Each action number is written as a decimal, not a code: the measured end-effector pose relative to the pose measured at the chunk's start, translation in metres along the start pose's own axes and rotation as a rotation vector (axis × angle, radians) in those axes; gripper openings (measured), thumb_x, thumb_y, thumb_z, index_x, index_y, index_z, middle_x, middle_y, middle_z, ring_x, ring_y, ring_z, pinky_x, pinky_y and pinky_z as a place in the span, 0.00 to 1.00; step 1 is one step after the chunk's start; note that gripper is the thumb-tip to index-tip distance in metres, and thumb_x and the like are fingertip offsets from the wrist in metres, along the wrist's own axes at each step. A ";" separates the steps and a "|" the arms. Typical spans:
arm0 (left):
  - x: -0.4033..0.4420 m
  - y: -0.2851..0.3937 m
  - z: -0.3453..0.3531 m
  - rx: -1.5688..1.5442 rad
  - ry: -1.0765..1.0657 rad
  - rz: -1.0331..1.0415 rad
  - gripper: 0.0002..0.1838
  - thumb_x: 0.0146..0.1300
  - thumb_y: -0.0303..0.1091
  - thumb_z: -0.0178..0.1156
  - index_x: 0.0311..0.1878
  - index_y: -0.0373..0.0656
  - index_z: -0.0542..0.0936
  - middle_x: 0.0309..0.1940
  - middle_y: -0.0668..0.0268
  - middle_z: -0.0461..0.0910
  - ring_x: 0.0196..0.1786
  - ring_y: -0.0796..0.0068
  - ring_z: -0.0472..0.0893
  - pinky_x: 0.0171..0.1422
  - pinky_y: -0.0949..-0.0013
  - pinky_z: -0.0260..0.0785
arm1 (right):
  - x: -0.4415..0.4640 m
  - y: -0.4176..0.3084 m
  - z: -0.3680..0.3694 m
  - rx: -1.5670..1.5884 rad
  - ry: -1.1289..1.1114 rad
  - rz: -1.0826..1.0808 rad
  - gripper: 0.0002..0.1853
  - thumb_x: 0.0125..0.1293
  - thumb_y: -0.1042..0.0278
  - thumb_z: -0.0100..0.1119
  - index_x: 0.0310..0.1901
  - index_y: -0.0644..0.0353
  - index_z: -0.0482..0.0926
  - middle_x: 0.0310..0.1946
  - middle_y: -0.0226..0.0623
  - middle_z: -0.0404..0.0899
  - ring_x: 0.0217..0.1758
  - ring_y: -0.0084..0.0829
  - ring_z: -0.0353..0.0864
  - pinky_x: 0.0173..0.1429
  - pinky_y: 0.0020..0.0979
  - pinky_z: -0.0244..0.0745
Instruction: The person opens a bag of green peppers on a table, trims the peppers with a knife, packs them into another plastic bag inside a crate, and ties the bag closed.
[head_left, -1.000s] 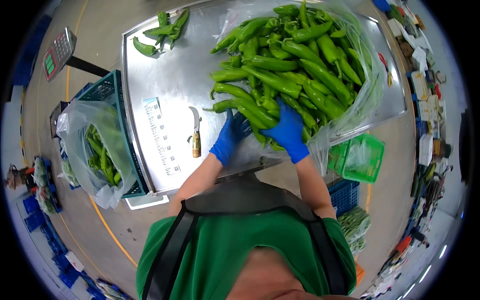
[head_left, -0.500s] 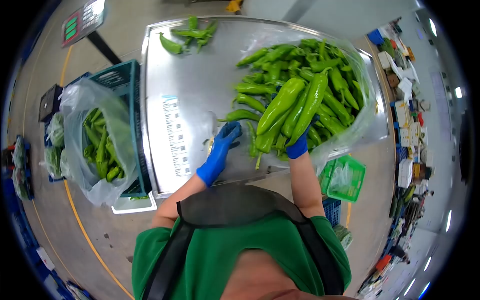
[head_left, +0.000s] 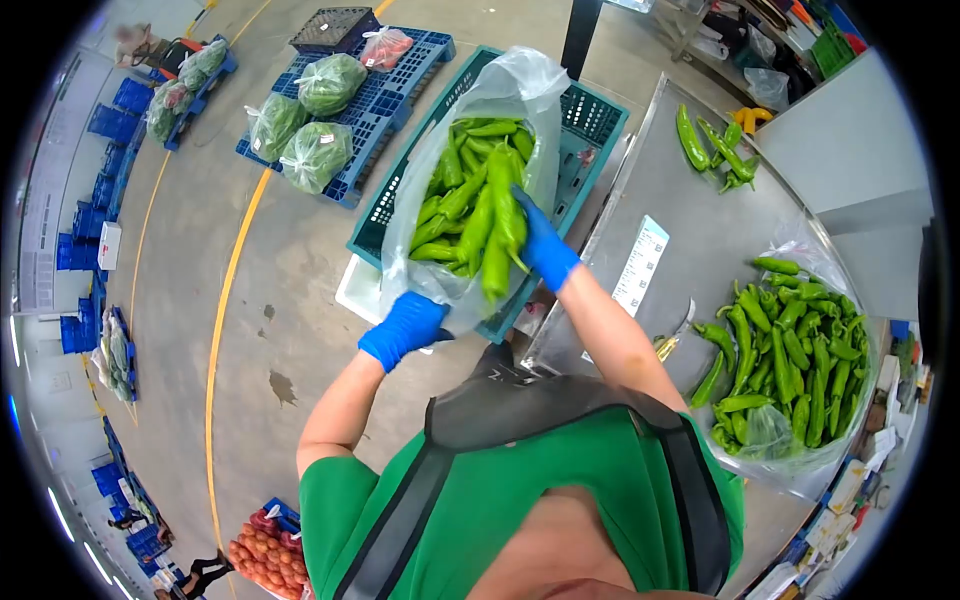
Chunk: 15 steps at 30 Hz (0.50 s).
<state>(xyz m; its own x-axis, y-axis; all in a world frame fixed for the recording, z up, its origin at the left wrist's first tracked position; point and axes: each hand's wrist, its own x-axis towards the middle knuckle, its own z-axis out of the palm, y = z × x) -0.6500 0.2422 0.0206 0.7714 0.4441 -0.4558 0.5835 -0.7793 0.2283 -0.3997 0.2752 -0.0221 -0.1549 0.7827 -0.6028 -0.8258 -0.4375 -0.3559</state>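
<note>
The surface (head_left: 722, 250) stands at the right, with a heap (head_left: 800, 375) of peppers on its near right part; the ones at the heap's left lie loose and could be dragged off if an arm swept back low. Left of it, the crate (head_left: 592, 115) holds the open bag (head_left: 525, 85). That thin plastic could sag inward or tear if pulled hard at one edge. The peppers (head_left: 470, 215) in hand's reach lie within the bag, some sticking up by its near right side; these could tumble over the rim to the floor if pushed nearer. The left hand (head_left: 405, 328) seems to pinch the bag's near edge; a slip there could let the mouth fold. The right hand (head_left: 545, 243) lies against the peppers' right side, its fingers partly hidden, so I cannot tell whether they grasp or merely press; squeezing could snap a pepper. The knife (head_left: 667, 346), bare-bladed near the right forearm, could nick it.
</note>
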 end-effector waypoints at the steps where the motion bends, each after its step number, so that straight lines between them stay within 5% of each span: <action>1: -0.006 0.005 -0.003 -0.024 0.087 0.071 0.21 0.51 0.52 0.60 0.43 0.47 0.78 0.24 0.57 0.78 0.28 0.54 0.79 0.36 0.55 0.69 | 0.015 -0.004 0.002 -0.151 0.096 -0.012 0.32 0.56 0.50 0.61 0.60 0.55 0.65 0.48 0.37 0.76 0.48 0.37 0.77 0.51 0.32 0.71; 2: -0.011 0.015 -0.012 -0.049 0.174 0.149 0.16 0.55 0.48 0.58 0.39 0.48 0.79 0.20 0.59 0.77 0.23 0.56 0.78 0.26 0.57 0.68 | 0.030 -0.005 -0.005 -0.299 0.198 -0.026 0.35 0.52 0.50 0.64 0.60 0.55 0.65 0.47 0.36 0.76 0.48 0.37 0.76 0.51 0.29 0.70; 3: -0.016 0.023 -0.025 -0.052 0.185 0.155 0.12 0.57 0.44 0.56 0.38 0.48 0.80 0.20 0.61 0.77 0.23 0.57 0.77 0.25 0.57 0.67 | 0.039 -0.004 -0.020 -0.531 0.291 -0.272 0.42 0.48 0.50 0.68 0.62 0.58 0.62 0.46 0.35 0.77 0.47 0.36 0.76 0.52 0.27 0.69; 6: -0.018 0.020 -0.024 -0.039 0.233 0.111 0.11 0.57 0.43 0.56 0.35 0.48 0.80 0.19 0.61 0.77 0.22 0.58 0.77 0.24 0.57 0.66 | 0.023 -0.005 -0.060 -0.822 0.249 -0.421 0.39 0.51 0.57 0.66 0.62 0.63 0.62 0.46 0.36 0.77 0.46 0.33 0.76 0.51 0.26 0.69; 8: -0.015 0.018 -0.025 -0.066 0.280 0.077 0.11 0.56 0.44 0.58 0.33 0.48 0.80 0.18 0.60 0.77 0.22 0.59 0.77 0.24 0.59 0.67 | -0.056 -0.018 -0.052 -0.579 0.082 -0.369 0.19 0.60 0.69 0.56 0.52 0.70 0.73 0.45 0.41 0.78 0.45 0.29 0.78 0.51 0.26 0.72; 10: -0.012 0.017 -0.028 -0.084 0.307 0.062 0.13 0.56 0.46 0.57 0.26 0.47 0.79 0.18 0.59 0.77 0.20 0.57 0.77 0.24 0.57 0.67 | -0.134 -0.033 -0.077 -0.483 0.163 -0.503 0.15 0.61 0.72 0.54 0.48 0.68 0.76 0.44 0.40 0.79 0.42 0.28 0.80 0.49 0.26 0.74; 13: -0.011 0.020 -0.042 -0.083 0.315 -0.018 0.16 0.53 0.48 0.61 0.26 0.43 0.79 0.21 0.56 0.78 0.25 0.55 0.78 0.29 0.57 0.68 | -0.250 -0.065 -0.195 -0.707 0.818 -0.990 0.14 0.58 0.84 0.52 0.47 0.67 0.77 0.45 0.39 0.79 0.46 0.27 0.78 0.53 0.27 0.73; 14: -0.010 0.024 -0.048 -0.125 0.266 -0.104 0.19 0.51 0.49 0.63 0.34 0.40 0.80 0.30 0.53 0.79 0.34 0.54 0.78 0.37 0.58 0.68 | -0.303 -0.078 -0.256 -0.664 0.974 -1.161 0.13 0.57 0.82 0.54 0.45 0.67 0.77 0.43 0.38 0.80 0.44 0.27 0.78 0.53 0.28 0.72; 15: -0.010 0.032 -0.058 -0.049 0.303 -0.089 0.22 0.50 0.48 0.65 0.39 0.39 0.79 0.35 0.53 0.78 0.39 0.54 0.77 0.42 0.58 0.67 | -0.360 -0.090 -0.297 -0.779 1.370 -1.124 0.15 0.53 0.77 0.60 0.45 0.66 0.77 0.43 0.41 0.79 0.45 0.33 0.77 0.53 0.30 0.71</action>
<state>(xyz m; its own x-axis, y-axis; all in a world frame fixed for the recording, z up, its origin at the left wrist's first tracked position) -0.6241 0.2385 0.0827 0.7532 0.6263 -0.2008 0.6577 -0.7127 0.2438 -0.1087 -0.0982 0.0150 0.9748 0.1472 0.1675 0.2158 -0.4325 -0.8754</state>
